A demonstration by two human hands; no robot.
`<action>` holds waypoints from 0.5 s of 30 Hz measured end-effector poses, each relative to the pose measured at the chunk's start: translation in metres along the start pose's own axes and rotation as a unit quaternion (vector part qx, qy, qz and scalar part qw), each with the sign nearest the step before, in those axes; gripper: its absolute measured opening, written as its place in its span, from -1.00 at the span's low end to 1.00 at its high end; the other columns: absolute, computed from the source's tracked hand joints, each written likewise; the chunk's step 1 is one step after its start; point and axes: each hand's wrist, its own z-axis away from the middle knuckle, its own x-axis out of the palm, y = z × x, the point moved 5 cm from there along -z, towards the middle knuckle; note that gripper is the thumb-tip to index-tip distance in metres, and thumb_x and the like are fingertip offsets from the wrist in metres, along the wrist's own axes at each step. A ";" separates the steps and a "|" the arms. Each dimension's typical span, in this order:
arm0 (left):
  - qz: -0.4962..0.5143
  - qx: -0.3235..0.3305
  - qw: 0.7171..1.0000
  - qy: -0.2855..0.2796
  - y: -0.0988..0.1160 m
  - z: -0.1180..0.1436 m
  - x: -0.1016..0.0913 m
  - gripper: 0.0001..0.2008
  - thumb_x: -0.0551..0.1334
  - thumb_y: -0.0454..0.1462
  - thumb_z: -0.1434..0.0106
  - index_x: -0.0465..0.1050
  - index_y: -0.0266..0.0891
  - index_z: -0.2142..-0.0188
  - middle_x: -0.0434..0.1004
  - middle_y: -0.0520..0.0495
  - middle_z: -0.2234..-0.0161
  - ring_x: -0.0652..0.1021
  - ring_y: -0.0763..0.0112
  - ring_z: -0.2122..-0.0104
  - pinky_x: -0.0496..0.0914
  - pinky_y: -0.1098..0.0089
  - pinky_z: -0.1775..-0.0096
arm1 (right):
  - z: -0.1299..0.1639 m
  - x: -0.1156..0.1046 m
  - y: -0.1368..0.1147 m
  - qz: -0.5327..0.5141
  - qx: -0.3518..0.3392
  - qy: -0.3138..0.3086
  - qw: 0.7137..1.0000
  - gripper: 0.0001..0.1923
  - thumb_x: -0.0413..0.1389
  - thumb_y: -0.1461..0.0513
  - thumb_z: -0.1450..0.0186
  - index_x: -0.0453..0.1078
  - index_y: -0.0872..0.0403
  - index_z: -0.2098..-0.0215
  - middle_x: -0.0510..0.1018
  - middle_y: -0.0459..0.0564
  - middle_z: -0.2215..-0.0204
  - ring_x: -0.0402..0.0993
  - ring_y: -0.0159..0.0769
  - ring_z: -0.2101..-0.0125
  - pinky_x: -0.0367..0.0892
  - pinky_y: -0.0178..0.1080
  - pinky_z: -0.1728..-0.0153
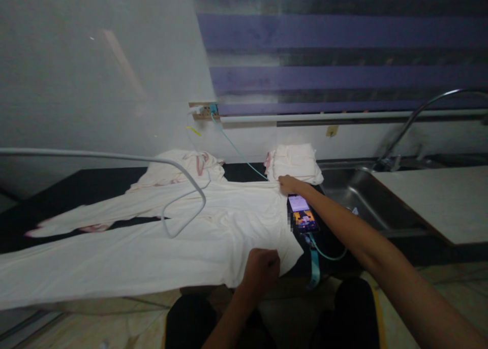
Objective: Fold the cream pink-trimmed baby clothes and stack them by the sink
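Note:
A cream pair of trousers (152, 237) lies spread flat on a dark counter (76, 181), legs running left. My left hand (263, 270) is closed on the waistband's near corner at the counter's front edge. My right hand (288, 185) reaches far out and pinches the waistband's far corner, just below a folded cream stack (295, 162). Between my two hands, right of the waistband, a lit phone (302, 213) rests on the counter with a teal cable (244, 156) plugged in.
A crumpled cream garment with pink trim (183, 168) lies behind the trousers. A grey cable (168, 186) loops over the cloth. A wall socket (202, 110) feeds the teal cable. To the right are a steel sink (358, 196), a curved tap (415, 115) and a pale board (438, 196).

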 end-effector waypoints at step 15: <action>-0.210 0.073 0.965 -0.136 -0.016 0.000 0.032 -0.43 0.20 -0.01 -0.46 0.25 0.11 -0.41 0.21 -0.04 -0.48 0.17 -0.10 -0.47 0.15 -0.30 -0.38 | 0.022 -0.034 -0.005 0.016 -0.006 0.070 0.997 -0.55 -0.11 0.14 -0.55 0.54 0.25 -0.03 0.63 0.38 -0.03 0.57 0.01 -0.07 0.34 -0.16 -0.04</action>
